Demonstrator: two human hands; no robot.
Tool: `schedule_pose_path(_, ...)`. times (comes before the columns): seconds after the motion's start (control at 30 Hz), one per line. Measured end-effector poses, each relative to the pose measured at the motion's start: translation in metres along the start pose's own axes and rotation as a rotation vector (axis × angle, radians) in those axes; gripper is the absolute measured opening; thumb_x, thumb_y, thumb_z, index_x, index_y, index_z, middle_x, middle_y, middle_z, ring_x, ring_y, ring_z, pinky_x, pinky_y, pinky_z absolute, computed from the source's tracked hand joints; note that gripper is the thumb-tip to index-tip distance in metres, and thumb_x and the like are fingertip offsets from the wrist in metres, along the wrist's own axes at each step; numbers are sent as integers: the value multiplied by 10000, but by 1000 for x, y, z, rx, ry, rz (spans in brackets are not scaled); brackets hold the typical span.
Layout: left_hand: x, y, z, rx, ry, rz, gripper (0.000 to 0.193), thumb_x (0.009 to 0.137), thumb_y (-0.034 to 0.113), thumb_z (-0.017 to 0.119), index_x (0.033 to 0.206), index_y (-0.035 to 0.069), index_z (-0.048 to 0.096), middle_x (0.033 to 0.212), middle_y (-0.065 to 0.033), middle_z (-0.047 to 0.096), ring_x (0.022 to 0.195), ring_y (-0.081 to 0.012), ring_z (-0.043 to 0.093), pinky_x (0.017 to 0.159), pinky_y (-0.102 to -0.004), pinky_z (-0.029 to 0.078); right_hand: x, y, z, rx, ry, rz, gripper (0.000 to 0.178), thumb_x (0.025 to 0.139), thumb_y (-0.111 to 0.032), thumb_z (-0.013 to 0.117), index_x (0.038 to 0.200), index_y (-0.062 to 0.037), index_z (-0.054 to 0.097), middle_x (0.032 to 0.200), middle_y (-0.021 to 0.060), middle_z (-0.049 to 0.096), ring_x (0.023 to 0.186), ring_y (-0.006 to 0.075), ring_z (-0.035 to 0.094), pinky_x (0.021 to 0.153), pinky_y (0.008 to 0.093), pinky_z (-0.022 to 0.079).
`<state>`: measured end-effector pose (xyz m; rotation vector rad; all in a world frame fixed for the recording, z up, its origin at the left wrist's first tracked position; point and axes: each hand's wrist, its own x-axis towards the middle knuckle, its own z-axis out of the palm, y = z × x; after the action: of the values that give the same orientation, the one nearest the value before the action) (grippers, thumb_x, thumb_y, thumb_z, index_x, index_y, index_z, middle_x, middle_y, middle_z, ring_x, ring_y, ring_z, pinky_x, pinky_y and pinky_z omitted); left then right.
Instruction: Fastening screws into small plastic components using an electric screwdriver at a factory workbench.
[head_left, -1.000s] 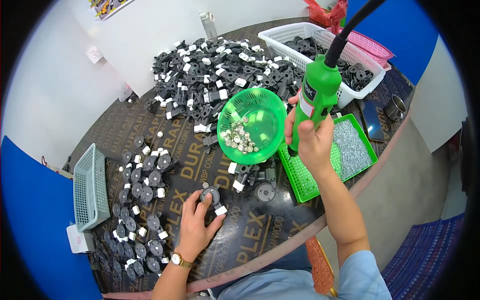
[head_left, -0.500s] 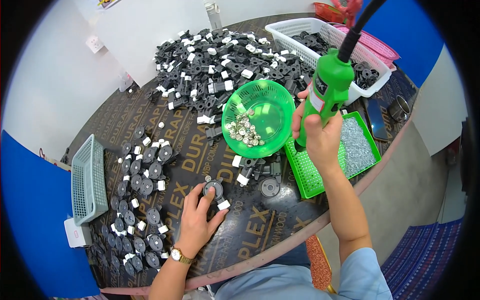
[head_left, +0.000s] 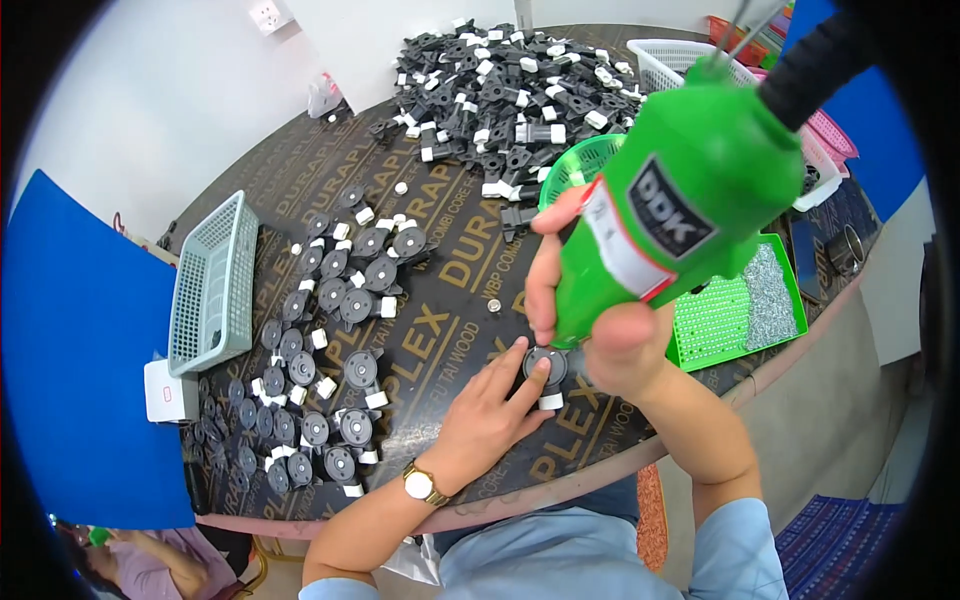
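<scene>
A green electric screwdriver (head_left: 640,230) with a black cable is gripped in my right hand (head_left: 630,340), its lower end at the part under my left fingertips. The bit is hidden. My left hand (head_left: 490,400) steadies a round black plastic part (head_left: 545,367) on the tabletop, fingertips on and around it. A white block (head_left: 551,402) sticks out of that part toward me. On the bare wood left of it lies a small silver cap (head_left: 493,306). Behind the screwdriver, a green round basket (head_left: 582,160) is partly covered.
Similar round black parts (head_left: 357,305) with white blocks spread across the left, beside a pale basket (head_left: 240,270). A large heap of black and white parts (head_left: 500,95) lies at the back. At right stands a green tray (head_left: 715,320) of small silver pieces. Another person (head_left: 165,560) is lower left.
The view has shifted. My right hand has brought the screwdriver down and left to the round black part. My left hand, with that part, is now closer to my right hand.
</scene>
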<state>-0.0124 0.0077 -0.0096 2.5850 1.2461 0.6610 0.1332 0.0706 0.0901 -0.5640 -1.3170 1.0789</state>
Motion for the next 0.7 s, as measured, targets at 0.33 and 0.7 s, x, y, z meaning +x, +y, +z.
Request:
schedule_pose_path(0.33, -1, -1, -1, -15, 7, 23, 550, 695, 199, 718, 1185, 36, 528, 1242, -208, 478, 1080, -317, 532, 850, -357, 467, -6, 15, 4, -24, -110, 41, 889, 654, -730, 578, 1087, 28, 408, 619, 45, 520, 496, 83, 477, 446, 204, 390)
schedule_pose_path(0.7, 2, 4, 6, 14, 113, 13, 478, 664, 208, 731, 1077, 39, 560, 1124, -167, 504, 977, -312, 551, 791, -364, 480, -10, 22, 19, 22, -43, 120, 617, 649, -329, 828, 1054, -12, 486, 741, 4, 559, 611, 71, 504, 546, 211, 421)
